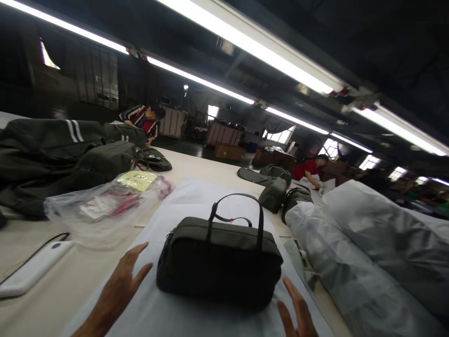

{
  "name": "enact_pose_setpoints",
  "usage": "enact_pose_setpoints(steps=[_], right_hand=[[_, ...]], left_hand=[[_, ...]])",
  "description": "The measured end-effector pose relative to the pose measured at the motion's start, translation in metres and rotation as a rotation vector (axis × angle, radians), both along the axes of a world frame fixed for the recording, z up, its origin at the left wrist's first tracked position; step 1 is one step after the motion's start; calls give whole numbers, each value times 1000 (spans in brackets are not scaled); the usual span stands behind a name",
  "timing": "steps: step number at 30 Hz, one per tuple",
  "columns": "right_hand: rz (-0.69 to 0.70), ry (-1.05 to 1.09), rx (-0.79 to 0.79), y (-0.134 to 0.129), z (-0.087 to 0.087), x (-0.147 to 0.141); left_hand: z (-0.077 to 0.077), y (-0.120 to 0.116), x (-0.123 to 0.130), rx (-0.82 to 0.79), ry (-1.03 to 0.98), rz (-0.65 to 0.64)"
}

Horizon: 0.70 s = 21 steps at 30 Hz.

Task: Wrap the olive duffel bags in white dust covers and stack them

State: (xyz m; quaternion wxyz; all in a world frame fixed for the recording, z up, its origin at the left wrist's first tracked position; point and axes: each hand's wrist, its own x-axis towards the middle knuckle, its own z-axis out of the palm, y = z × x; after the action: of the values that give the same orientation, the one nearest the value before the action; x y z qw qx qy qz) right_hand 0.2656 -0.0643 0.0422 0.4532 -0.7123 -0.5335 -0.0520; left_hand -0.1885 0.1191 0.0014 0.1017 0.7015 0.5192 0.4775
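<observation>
The dark handbag (220, 267) sits upright on a white sheet (189, 192) spread over the pale desk (206, 164), right in front of the person, between the two hands. It is long and boxy with softly rounded upper corners, a very dark olive that falls almost to black across the broad front. The cloth looks smooth and plain, and the sides stand full. A seam runs along the top edge, where the upper panel catches a little of the ceiling light and shows greener. Two slim strap handles rise from it: the near one makes a tall arch with its ends running down onto the front, while the far one droops lower behind and carries a tiny red spot. The left hand (126, 276) hovers beside the bag's left end, thumb and fingers spread with nothing between them. The right hand (298, 309) is just off the lower right corner, its fingers also parted and bare; I can't tell whether a fingertip brushes the cloth. The hands are well apart, with the bag's whole width between them. To the left lie a crumpled clear plastic bag (98, 234) and a white device (35, 271) with a black cable; to the right, large plastic-wrapped bundles (368, 262) lean in close.
</observation>
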Motion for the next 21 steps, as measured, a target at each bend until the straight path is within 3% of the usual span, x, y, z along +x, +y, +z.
enact_pose_setpoints(steps=[2,5,7,9,13,18,21], right_hand=[[161,-79,56,37,38,-9],[236,-143,140,92,89,-15],[239,-170,171,128,110,-13],[232,-137,169,159,118,-6],[270,214,83,201,110,12],[411,412,-46,210,99,23],[529,642,-41,210,100,21]], left_hand=[[37,9,39,135,74,-76],[87,26,94,222,124,-122],[111,41,125,224,110,-132],[126,57,149,198,92,-164],[133,87,175,-102,-2,-230],[124,114,186,-635,-115,-365],[123,117,191,-645,-129,-519]])
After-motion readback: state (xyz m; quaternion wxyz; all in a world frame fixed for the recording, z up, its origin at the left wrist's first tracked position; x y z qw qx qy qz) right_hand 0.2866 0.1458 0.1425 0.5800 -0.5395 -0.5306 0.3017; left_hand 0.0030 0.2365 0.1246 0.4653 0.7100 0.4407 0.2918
